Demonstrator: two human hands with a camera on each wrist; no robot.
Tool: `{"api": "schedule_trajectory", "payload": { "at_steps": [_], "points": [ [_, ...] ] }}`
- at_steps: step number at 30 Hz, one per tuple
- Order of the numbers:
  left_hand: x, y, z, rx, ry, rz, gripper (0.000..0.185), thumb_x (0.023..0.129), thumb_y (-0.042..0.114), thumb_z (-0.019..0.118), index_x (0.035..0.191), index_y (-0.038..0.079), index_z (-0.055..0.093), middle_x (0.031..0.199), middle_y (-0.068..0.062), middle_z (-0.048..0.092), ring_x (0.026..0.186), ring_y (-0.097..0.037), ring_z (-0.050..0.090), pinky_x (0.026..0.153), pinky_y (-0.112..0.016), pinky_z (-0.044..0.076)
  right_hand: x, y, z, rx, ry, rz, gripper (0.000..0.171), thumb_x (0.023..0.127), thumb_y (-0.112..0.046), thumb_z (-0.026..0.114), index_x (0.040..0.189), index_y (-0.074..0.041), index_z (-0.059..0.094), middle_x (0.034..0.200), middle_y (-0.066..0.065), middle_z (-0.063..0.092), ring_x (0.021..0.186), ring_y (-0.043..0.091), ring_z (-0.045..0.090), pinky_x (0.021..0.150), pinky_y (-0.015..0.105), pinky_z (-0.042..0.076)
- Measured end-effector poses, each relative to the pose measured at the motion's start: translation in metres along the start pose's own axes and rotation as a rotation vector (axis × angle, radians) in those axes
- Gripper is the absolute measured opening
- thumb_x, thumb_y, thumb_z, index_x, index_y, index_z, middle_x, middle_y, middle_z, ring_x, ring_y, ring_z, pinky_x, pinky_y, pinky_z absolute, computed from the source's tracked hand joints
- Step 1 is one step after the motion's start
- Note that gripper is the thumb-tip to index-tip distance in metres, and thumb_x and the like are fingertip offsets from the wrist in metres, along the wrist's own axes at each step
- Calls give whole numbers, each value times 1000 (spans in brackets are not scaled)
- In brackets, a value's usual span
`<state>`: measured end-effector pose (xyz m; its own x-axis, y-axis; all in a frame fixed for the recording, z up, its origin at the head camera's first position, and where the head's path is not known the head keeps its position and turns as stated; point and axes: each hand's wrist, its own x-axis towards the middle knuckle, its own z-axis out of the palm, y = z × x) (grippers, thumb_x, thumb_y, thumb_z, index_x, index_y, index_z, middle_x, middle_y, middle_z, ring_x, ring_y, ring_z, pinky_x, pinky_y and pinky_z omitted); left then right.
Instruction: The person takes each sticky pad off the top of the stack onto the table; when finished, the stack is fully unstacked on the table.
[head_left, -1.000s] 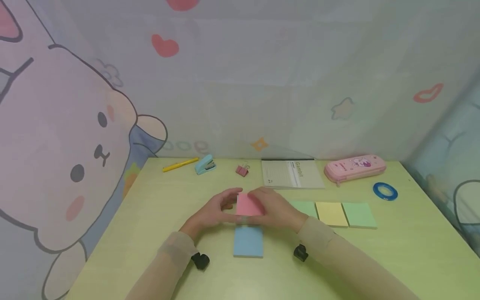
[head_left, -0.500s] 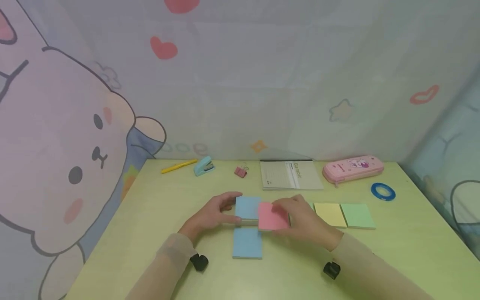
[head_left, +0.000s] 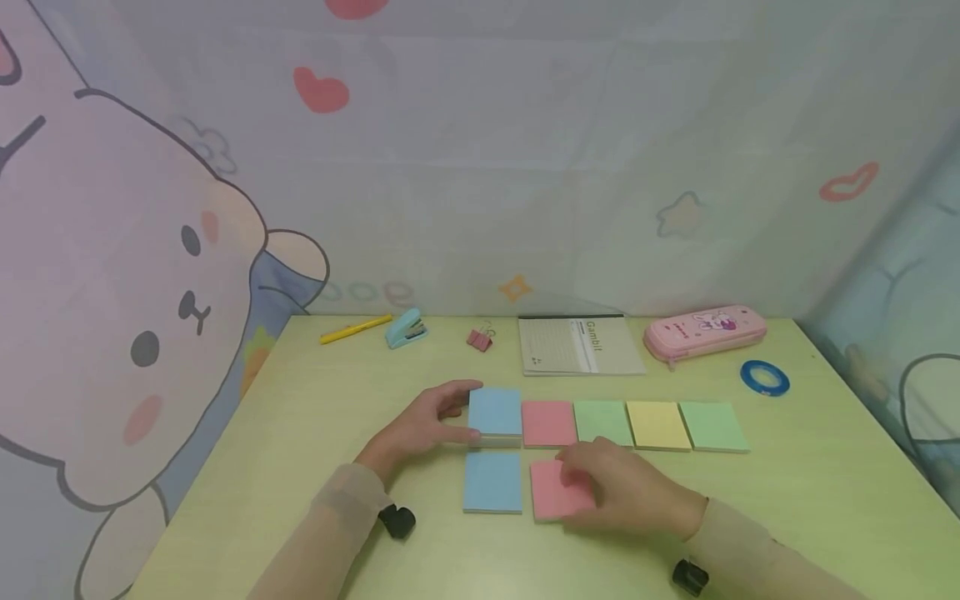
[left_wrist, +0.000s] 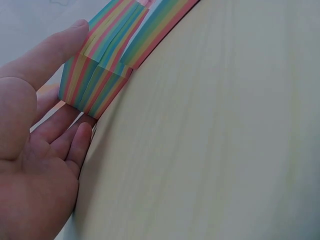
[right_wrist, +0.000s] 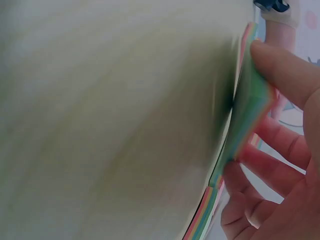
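In the head view my left hand (head_left: 420, 427) holds a stack of sticky note pads (head_left: 495, 412) with a blue one on top, thumb at the near edge and fingers round the far side. The left wrist view shows the stack's striped edges (left_wrist: 95, 82) between thumb and fingers. My right hand (head_left: 633, 492) pinches a pink-topped sticky note pad (head_left: 553, 493) by its right part. In the right wrist view this pad (right_wrist: 250, 105) is tilted close over the table, its shadow beside it. A single blue pad (head_left: 492, 483) lies to its left, in front of the stack.
Right of the stack, a row holds a pink pad (head_left: 549, 423), a green pad (head_left: 602, 421), a yellow pad (head_left: 657, 427) and another green pad (head_left: 714, 427). Behind lie a yellow pen (head_left: 356, 329), stapler (head_left: 407, 329), binder clip (head_left: 481, 338), notebook (head_left: 581, 346), pencil case (head_left: 705, 332) and blue tape roll (head_left: 765, 378).
My right hand has carried the pink-topped pad off the stack, rightward and toward me, beside the front blue pad. Blue now shows on top of the stack. The left hand has stayed there.
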<state>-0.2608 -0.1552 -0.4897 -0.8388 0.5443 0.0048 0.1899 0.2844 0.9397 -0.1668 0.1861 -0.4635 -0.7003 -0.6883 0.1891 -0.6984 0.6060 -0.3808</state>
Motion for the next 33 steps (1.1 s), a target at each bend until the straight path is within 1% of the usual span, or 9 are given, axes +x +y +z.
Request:
{"api": "schedule_trajectory", "payload": {
  "at_steps": [2,4,6,8,12,17,20,29,33],
  "points": [
    [0,0,0,0,-3,1,79,89,15,86,157,7,47,157,-11,51,144,-31,49,124,-50,37,-2,-2,2,-28,-12,1,38,77,-39,91,99,-22,67,107,-10,67,96,10,60,87,32,54],
    [0,0,0,2,-4,3,78,90,15,86,157,7,47,157,-12,51,144,-31,49,124,-50,37,-3,-4,3,-54,-16,10,36,77,-38,91,98,-21,68,119,-5,69,108,15,65,94,37,57],
    [0,-1,0,3,-4,-1,78,90,15,86,157,8,47,157,-11,51,144,-31,49,124,-49,37,-3,-7,4,-67,-12,18,33,77,-37,90,96,-20,69,129,0,69,119,20,66,101,40,57],
    [1,-2,0,5,-3,0,77,90,15,85,157,7,47,157,-12,51,144,-31,49,124,-50,37,-2,-8,4,-73,3,20,33,77,-37,90,96,-18,70,129,2,69,120,22,66,101,41,57],
    [1,-2,0,0,-1,6,77,90,15,85,157,6,46,157,-12,51,144,-32,49,124,-51,37,1,-10,4,-76,37,21,32,77,-36,90,93,-18,70,123,0,69,115,18,67,94,37,60],
    [1,0,-1,-6,-1,11,77,91,15,85,157,6,47,158,-13,50,145,-33,48,124,-51,37,3,-8,5,-88,44,32,33,78,-38,91,94,-18,71,121,-3,69,107,13,66,84,31,59],
    [0,1,-1,-8,2,16,76,90,15,85,157,7,48,157,-14,50,144,-34,49,124,-51,36,4,-8,6,-95,47,32,34,77,-40,91,94,-18,72,120,-3,69,101,10,65,82,30,60],
    [-1,2,0,-4,8,17,76,90,15,85,156,7,48,157,-14,51,144,-34,49,123,-51,37,7,-7,7,-104,45,39,34,77,-39,91,95,-17,72,113,-8,68,89,6,59,79,28,58],
    [-1,2,0,-5,0,19,76,90,13,85,156,7,48,157,-14,51,144,-33,49,124,-51,37,7,-6,8,-102,44,40,35,77,-39,91,96,-17,72,113,-9,68,87,5,58,79,28,58]
  ]
}}
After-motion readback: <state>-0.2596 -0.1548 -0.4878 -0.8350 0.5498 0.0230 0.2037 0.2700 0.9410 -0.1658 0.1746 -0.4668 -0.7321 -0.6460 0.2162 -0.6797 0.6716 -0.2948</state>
